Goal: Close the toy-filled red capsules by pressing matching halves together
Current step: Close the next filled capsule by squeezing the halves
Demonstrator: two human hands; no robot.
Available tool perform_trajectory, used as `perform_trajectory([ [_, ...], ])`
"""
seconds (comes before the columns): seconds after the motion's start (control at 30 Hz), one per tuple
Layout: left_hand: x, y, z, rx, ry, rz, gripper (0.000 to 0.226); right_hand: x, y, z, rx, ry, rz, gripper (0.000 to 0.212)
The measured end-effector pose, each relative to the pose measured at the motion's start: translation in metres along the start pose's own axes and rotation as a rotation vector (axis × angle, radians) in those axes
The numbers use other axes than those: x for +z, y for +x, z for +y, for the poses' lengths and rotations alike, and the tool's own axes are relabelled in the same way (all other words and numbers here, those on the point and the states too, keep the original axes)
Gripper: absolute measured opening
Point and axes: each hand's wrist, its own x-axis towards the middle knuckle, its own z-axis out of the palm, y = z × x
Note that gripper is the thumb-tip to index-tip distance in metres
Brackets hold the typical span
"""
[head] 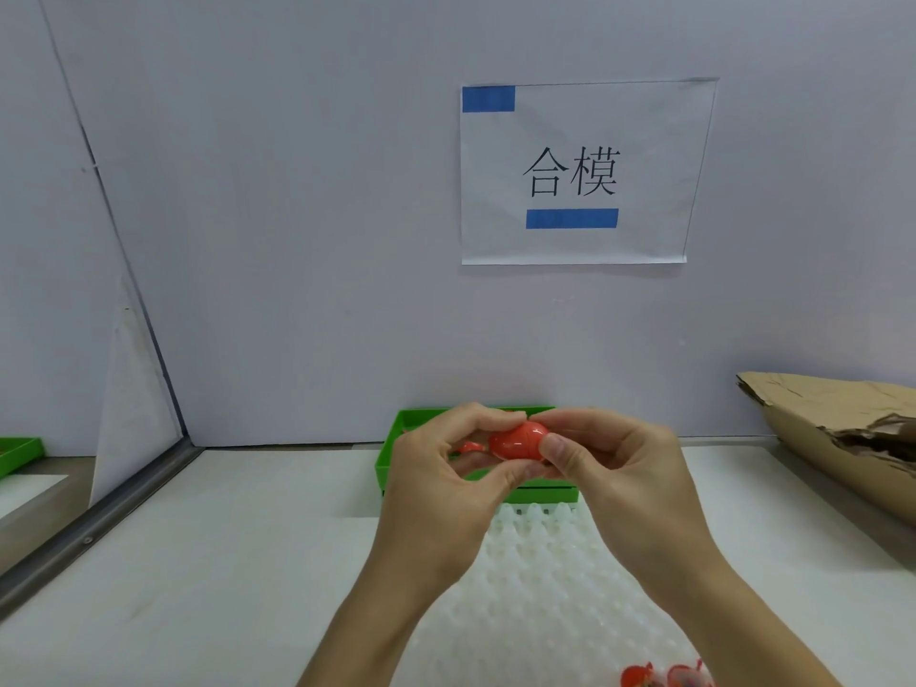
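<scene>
A glossy red capsule (518, 441) is held in the air between both hands, above a green tray (391, 448). My left hand (441, 483) pinches its left side with thumb and fingers curled round it. My right hand (614, 468) pinches its right side, thumb on the front. A small red piece (468, 446) shows in the tray behind my left fingers. Two more red capsules (661, 675) lie at the bottom edge on the white dimpled tray (540, 587).
A torn cardboard box (842, 433) lies at the right. A paper sign (575, 171) hangs on the back wall. Another green tray (17, 453) sits beyond a metal-edged divider (99, 523) at the left. The white tabletop (223, 562) spreads to the left of my arms.
</scene>
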Motion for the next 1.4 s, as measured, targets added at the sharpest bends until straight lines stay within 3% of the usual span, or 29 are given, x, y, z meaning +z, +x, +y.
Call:
perform_trajectory([
  [0.67, 0.001, 0.001, 0.000, -0.021, 0.018, 0.048, 0.034, 0.002, -0.002, -0.002, -0.037, -0.036, 0.014, 0.013],
  [0.8, 0.004, 0.000, 0.001, -0.006, 0.034, 0.029, 0.033, 0.000, -0.001, 0.000, -0.068, -0.084, 0.011, 0.031],
  [1.07, 0.010, -0.002, -0.001, 0.025, 0.059, 0.053, 0.041, 0.001, 0.001, 0.002, -0.099, -0.115, -0.001, 0.041],
  [1.2, 0.013, -0.004, -0.003, 0.032, 0.096, 0.035, 0.044, -0.003, 0.000, 0.006, -0.064, -0.159, -0.023, 0.034],
  [1.4, 0.010, -0.002, -0.006, -0.057, 0.005, 0.003, 0.028, -0.006, 0.001, 0.006, 0.060, -0.046, -0.087, 0.017],
])
